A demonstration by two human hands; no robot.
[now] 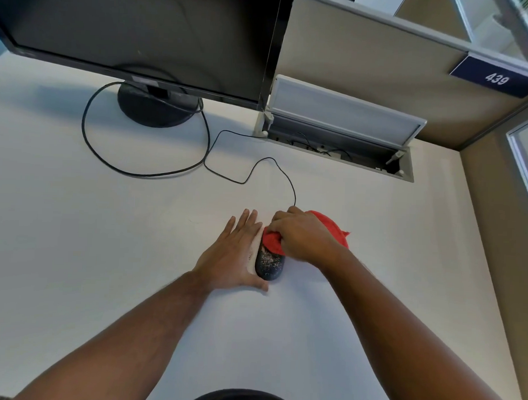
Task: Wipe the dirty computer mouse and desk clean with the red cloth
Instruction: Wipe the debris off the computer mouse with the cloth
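Observation:
A black computer mouse lies on the white desk, its rear half speckled with pale crumbs. My right hand is closed on the red cloth and presses it onto the front of the mouse, which the cloth hides. My left hand lies flat with fingers together against the mouse's left side, thumb curled around its rear. The mouse's black cable runs from under the cloth toward the back of the desk.
A black monitor on a round stand stands at the back left. An open cable hatch is set into the desk at the back right. Beige partition walls bound the desk behind and on the right.

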